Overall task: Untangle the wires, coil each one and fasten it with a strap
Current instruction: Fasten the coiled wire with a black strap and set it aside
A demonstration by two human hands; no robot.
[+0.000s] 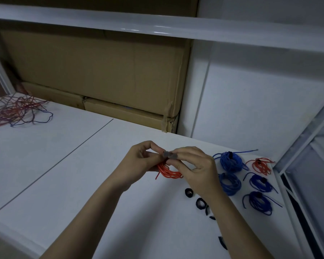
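Note:
A coiled orange wire (pixel 169 173) hangs between my two hands above the white table (pixel 82 184). My left hand (pixel 140 163) grips the coil at its top. My right hand (pixel 193 165) pinches a dark strap (pixel 169 155) that sits on the top of the coil, between the fingertips of both hands. At the far left lies a tangled heap of red and blue wires (pixel 15 109).
Several strapped blue coils (pixel 230 161) and a strapped orange coil (pixel 260 165) lie at the right. Loose black straps (pixel 200 202) lie near my right forearm. Cardboard boxes (pixel 101 75) stand behind the table, a white shelf (pixel 157 25) runs overhead, and a frame (pixel 307 165) borders the right edge.

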